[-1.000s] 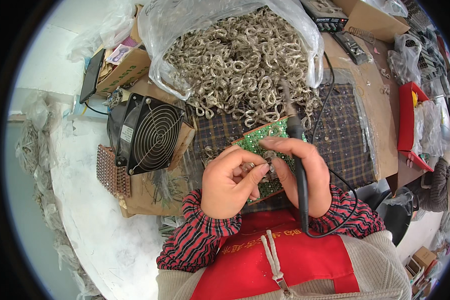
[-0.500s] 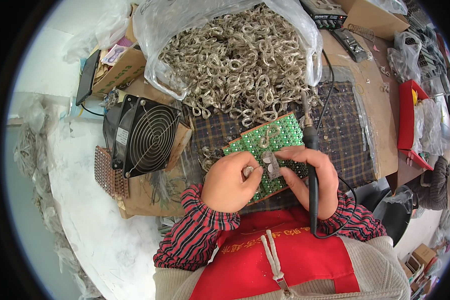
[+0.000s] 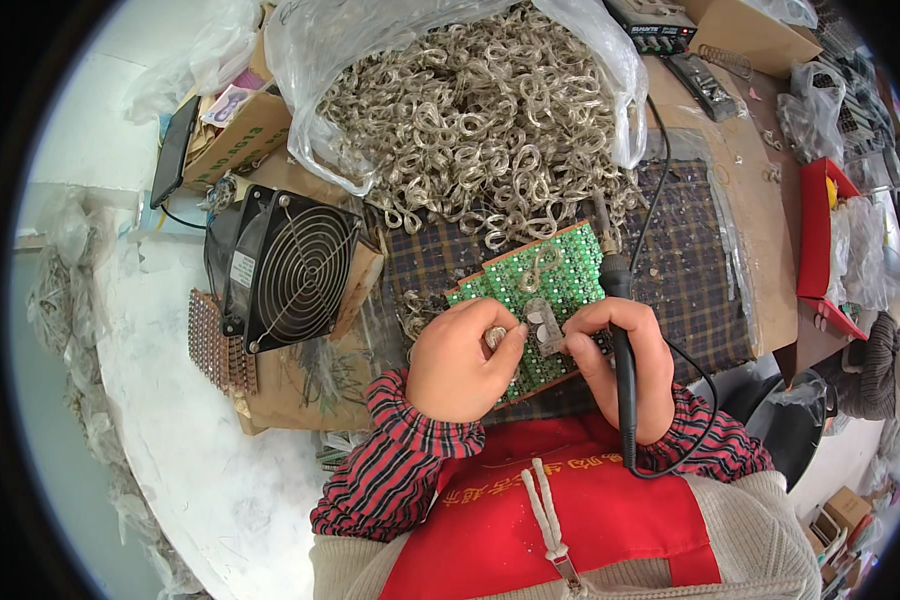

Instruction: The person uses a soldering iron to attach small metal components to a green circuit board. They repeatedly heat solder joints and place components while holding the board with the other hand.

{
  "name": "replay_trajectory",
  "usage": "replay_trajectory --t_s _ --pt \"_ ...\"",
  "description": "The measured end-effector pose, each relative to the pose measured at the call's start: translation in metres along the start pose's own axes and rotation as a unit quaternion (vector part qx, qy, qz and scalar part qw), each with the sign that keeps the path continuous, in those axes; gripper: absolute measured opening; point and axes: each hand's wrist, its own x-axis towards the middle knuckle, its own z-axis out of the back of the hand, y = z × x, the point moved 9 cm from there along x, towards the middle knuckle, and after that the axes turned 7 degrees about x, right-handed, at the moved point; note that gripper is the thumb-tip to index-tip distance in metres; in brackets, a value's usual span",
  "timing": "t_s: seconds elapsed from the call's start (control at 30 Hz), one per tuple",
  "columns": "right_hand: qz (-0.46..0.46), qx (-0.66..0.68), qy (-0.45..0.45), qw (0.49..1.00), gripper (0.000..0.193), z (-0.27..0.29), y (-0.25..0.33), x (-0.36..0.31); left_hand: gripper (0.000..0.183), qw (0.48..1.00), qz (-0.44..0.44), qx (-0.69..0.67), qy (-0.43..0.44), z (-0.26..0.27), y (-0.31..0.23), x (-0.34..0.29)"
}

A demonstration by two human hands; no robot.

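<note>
A panel of green circuit boards (image 3: 570,262) lies on the plaid cloth in front of me. My left hand (image 3: 458,362) rests at its left edge, thumb and forefinger closed around a small silvery wire bundle (image 3: 494,338). A small grey translucent plate with round spots (image 3: 543,327) lies on the panel between my hands. My right hand (image 3: 638,368) holds a soldering iron (image 3: 620,280) upright, its black handle through the hand and its tip pointing away from me. The right thumb and forefinger tips are beside the grey plate. One looped wire bundle (image 3: 540,268) lies on the panel.
Beyond the panel, a clear plastic bag (image 3: 315,150) spills a heap of looped wire bundles (image 3: 470,120). A black fan (image 3: 295,270) stands at left, near a stack of brown perforated boards (image 3: 220,345). The iron's cord (image 3: 660,190) curves along the right. A red box (image 3: 820,240) sits farther right.
My right thumb and forefinger have drawn closer together, the forefinger moving right and toward me beside the grey plate. The left hand has barely shifted.
</note>
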Motion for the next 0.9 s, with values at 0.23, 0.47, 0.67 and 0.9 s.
replay_trajectory --t_s 0.23,0.47,0.67,0.9 --pt "0.018 0.04 0.087 0.995 0.059 -0.001 0.01 -0.005 0.011 1.0 0.022 0.011 -0.012 0.005 0.001 -0.008" --pt "0.045 0.012 0.145 0.988 0.071 -0.004 0.018 -0.01 0.006 0.998 0.048 0.003 -0.04 0.04 0.015 -0.051" --pt "0.096 0.053 0.168 0.98 0.029 -0.025 0.027 -0.023 0.007 0.993 0.068 -0.039 -0.083 0.019 0.044 -0.071" --pt "0.082 0.041 0.192 0.977 0.025 -0.033 0.025 -0.026 0.007 0.988 0.049 0.042 -0.142 0.016 0.04 -0.068"
